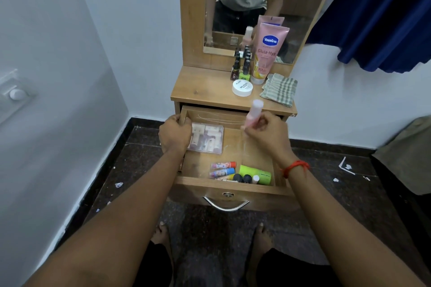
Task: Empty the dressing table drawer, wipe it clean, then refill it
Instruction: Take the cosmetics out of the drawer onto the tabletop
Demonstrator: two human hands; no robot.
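Open wooden drawer (233, 187), dusty, partly filled.

Pink tube (268, 52) standing on the bench (205, 88): blue oval badge reads "Vaseline", below it "Gluta-Hya", and low on the tube "10X". White round jar lid (242, 87) in front of it: dark print, seemingly "NAIL POLISH", smaller words too blurred to read. Print on the lip-balm sticks (222, 169) and green tube (255, 173) in the drawer (231, 187): illegible.
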